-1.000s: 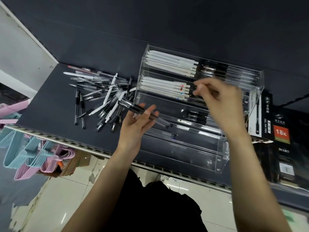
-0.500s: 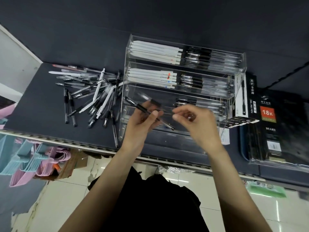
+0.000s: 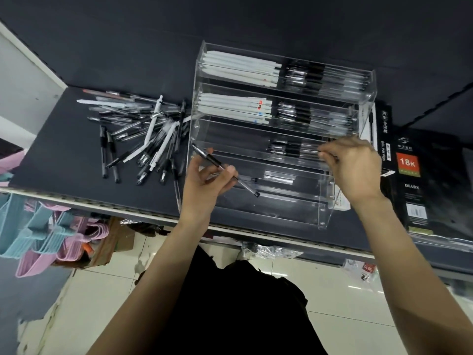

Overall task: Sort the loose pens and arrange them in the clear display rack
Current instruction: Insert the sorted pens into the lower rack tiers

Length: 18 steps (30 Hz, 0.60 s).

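Observation:
A clear tiered display rack (image 3: 322,211) stands on the dark shelf. Its top two tiers hold white pens on the left and clear black-grip pens on the right. The third tier holds a few clear pens (image 3: 286,148) at its right. My left hand (image 3: 204,185) grips one clear black-grip pen (image 3: 225,170) slantwise in front of the rack's lower tiers. My right hand (image 3: 353,167) pinches the end of a clear pen (image 3: 311,149) lying in the third tier's right side. A pile of loose pens (image 3: 143,134), black, clear and white, lies left of the rack.
Black boxes marked DIARY and 18K (image 3: 412,180) stand right of the rack. The shelf's front edge (image 3: 76,199) runs below the pile. Pink and blue hangers (image 3: 38,234) hang lower left. Tiled floor and plastic wrappers lie below.
My right hand moved from in front of the left hand to the right end of the third tier, now pinching a pen there. The left hand keeps one pen.

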Each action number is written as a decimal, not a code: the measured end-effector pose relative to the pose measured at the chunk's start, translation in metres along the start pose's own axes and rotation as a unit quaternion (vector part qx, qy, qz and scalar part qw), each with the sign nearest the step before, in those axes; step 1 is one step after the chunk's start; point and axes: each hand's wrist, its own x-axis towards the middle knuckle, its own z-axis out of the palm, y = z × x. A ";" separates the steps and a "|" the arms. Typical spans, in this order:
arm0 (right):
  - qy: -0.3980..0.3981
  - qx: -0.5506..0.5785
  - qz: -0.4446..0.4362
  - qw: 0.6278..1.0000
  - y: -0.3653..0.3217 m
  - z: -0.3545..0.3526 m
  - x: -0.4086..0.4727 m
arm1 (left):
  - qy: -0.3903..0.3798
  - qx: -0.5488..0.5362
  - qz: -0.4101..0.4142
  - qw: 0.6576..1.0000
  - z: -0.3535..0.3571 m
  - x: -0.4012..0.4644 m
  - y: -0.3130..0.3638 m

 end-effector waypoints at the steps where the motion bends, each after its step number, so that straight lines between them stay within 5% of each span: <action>1: 0.001 -0.023 -0.015 1.000 0.001 0.001 0.000 | -0.002 -0.003 0.000 1.000 0.002 0.000 -0.002; 7: -0.081 -0.178 0.003 0.981 0.000 0.005 0.008 | -0.015 -0.004 -0.011 1.000 0.012 -0.003 -0.009; 11: -0.070 -0.237 -0.011 0.969 -0.010 0.000 0.014 | -0.010 -0.006 -0.011 1.000 0.019 -0.002 -0.013; 14: 0.024 -0.115 -0.010 0.993 -0.014 -0.009 0.004 | -0.007 -0.010 -0.007 1.000 0.025 -0.002 -0.015; 18: -0.052 0.181 0.021 0.982 -0.055 -0.028 -0.023 | -0.006 -0.012 0.004 1.000 0.039 -0.003 -0.020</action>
